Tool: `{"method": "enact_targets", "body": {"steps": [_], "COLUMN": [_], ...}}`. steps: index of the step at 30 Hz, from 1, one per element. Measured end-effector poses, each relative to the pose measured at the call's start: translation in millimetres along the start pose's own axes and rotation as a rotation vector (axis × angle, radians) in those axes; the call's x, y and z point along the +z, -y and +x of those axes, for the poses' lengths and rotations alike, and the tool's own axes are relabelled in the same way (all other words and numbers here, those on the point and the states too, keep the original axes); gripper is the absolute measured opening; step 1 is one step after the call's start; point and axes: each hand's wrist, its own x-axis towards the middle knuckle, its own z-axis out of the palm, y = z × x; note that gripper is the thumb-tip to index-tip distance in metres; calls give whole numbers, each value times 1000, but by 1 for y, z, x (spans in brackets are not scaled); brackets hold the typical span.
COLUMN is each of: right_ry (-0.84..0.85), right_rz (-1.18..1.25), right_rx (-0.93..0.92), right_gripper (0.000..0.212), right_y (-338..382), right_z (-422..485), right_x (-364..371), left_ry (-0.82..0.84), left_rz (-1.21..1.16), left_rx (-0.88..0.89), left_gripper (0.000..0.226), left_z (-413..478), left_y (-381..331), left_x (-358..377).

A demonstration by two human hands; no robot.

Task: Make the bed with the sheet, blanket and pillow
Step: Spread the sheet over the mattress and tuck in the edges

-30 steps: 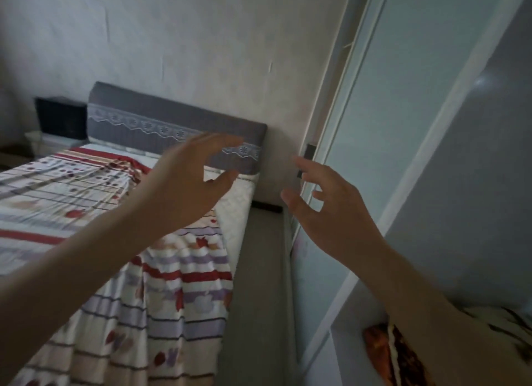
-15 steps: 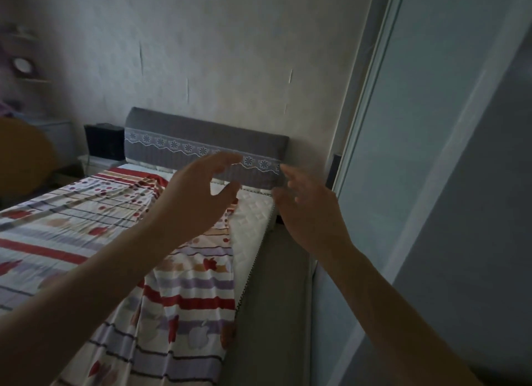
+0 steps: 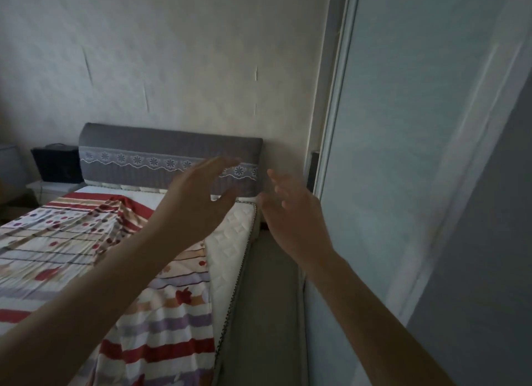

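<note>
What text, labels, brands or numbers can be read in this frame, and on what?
None can be read.
The sheet has only stripes, dots and fruit shapes, no lettering.
The headboard has only a white flower trim.
The black box beside the bed is too dark to tell whether it bears a label.
The sliding door looks plain.

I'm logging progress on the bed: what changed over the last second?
Both hands advanced toward the headboard end, the right hand closing in beside the left hand; neither took hold of anything. The sheet stays rumpled, leaving the mattress corner bare.
</note>
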Motion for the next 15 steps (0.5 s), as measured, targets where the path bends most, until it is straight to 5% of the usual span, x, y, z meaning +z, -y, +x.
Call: {"method": "enact_targets", "body": {"steps": [15], "right_ry": [-147], "right_rz": [-22], "right_rx": [34], "right_gripper": [47], "right_y": [-104], "right_z": [200], "right_x": [54], "left_ry": [63], "left_rz": [-371], "left_rx": [40], "left_gripper": [43], "left_z": [212], "left_y": [128], "left_x": [121]}}
